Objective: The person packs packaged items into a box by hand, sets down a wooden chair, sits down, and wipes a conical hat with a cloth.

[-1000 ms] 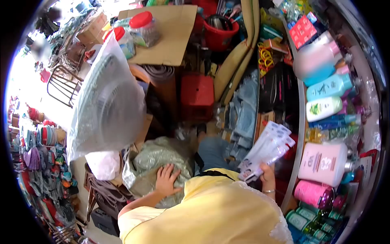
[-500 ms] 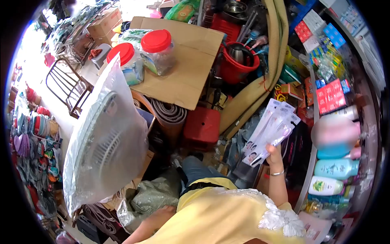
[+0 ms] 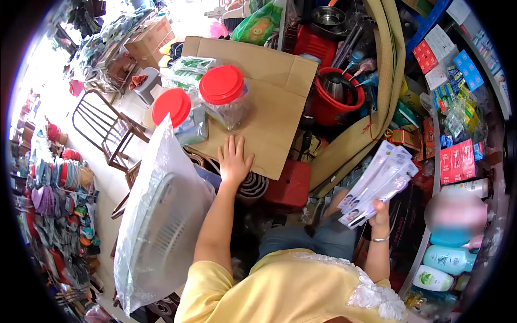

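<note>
- Left hand (image 3: 234,161), in the head view: open and flat, fingers spread, laid on the near edge of the cardboard sheet (image 3: 277,102); it has hold of nothing.
- Right hand (image 3: 379,214), same view: fingers closed round the lower part of a fanned bunch of carded packs (image 3: 377,183), thumb side up, a bangle (image 3: 380,239) on the wrist.
- Step at this moment, as I judge it: one hand carries the packs while the other presses or steadies on the cardboard. Keeping the bunch together calls for a firm pinch, since the packs overlap loosely and could slide apart.
- Around the left hand: two red-lidded jars, the nearer-left jar (image 3: 177,116) and the taller jar (image 3: 223,97), sit just beyond the fingertips, with the bagged fan (image 3: 161,231) beside the forearm. Moving that hand calls for care among them.
- Below the sheet are a rolled mat (image 3: 253,188) and a red stool (image 3: 291,185); beyond the packs, long tan rolls (image 3: 385,81) curve past a red bucket (image 3: 336,110) with a metal kettle (image 3: 335,86) in it.
- To the right, bottles (image 3: 449,259) and red boxes (image 3: 458,161) crowd the side nearest the packs, limiting elbow room.
</note>
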{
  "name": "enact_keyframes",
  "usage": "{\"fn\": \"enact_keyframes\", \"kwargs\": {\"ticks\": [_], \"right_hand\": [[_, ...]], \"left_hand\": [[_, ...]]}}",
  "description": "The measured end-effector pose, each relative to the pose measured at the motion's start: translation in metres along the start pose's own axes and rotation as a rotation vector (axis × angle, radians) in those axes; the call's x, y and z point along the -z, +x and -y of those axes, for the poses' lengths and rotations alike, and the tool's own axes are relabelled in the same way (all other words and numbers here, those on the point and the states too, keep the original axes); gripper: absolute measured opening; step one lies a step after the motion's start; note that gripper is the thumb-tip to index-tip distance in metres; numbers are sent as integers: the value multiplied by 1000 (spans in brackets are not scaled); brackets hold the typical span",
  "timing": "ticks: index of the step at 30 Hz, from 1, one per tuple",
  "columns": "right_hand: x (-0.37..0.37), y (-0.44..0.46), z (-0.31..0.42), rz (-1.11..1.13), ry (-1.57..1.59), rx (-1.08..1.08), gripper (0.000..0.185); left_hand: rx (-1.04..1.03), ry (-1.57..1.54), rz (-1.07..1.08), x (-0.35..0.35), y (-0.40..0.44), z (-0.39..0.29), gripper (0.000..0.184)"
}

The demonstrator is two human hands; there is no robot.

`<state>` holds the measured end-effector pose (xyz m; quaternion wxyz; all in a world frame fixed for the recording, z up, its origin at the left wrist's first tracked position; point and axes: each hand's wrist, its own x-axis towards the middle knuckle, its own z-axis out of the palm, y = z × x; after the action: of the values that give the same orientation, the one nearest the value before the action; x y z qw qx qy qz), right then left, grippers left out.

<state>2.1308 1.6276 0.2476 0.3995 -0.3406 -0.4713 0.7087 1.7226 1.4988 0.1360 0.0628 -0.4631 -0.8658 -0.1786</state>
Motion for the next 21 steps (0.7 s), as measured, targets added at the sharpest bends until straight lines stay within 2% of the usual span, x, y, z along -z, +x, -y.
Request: {"fn": "enact_keyframes", "kwargs": {"ticks": [3,5,7,9,13,15,18,21], "right_hand": [[4,14,11,21,89,39,76],[25,23,0,-58,202,48,71],[50,27,-23,-211,224,-48,75],[61,33,-45,-129,364,-185,74],[54,52,-92,-174,350,-276,77],[64,71,-123,12,630,-317,81],[67,99,-152,-38,510,-329,75],[66,131,-156,-10,524,-464,74]], "left_hand": [[47,-9,115,1,4,0,68],[38,-10,124,2,6,-3,67],[49,20,127,0,8,-3,67],[43,17,116,-3,9,-4,66],[35,46,133,-4,12,-6,66],[43,63,151,-4,15,-9,67],[44,36,179,2,21,-11,68],[66,37,224,2,26,-13,68]]}}
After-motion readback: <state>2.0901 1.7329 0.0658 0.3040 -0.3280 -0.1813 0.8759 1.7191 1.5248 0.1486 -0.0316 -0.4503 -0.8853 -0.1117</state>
